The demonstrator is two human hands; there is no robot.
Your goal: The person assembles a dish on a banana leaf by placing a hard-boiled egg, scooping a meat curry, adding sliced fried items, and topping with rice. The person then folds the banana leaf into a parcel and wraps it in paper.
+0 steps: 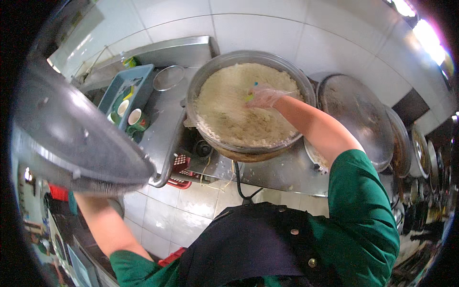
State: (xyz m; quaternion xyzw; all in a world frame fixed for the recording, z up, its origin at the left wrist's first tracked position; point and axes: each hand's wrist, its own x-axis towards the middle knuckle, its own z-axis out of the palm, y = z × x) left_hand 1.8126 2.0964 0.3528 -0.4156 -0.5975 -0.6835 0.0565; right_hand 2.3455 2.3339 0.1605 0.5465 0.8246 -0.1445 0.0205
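Observation:
A wide metal pot (308, 93) full of pale cooked rice (244, 119) stands on the steel counter in front of me. Over the middle of the rice is my right hand (264, 98), in a thin clear plastic glove. Its fingers are closed around something with small green-yellow and blue parts, mostly hidden. At the left, a large round metal lid (86, 129) is held up and tilted, its edge blurred. My left forearm (103, 225) reaches up beneath this lid. The left hand is hidden behind it, supporting it.
Left of the pot, a blue-grey tub (143, 79) and cups (136, 117) stand on the counter (162, 112), near a round strainer (169, 78). A big dark lid (356, 115) leans at the right. A red basket (180, 167) sits below the counter. Tiled wall (258, 31) rises behind.

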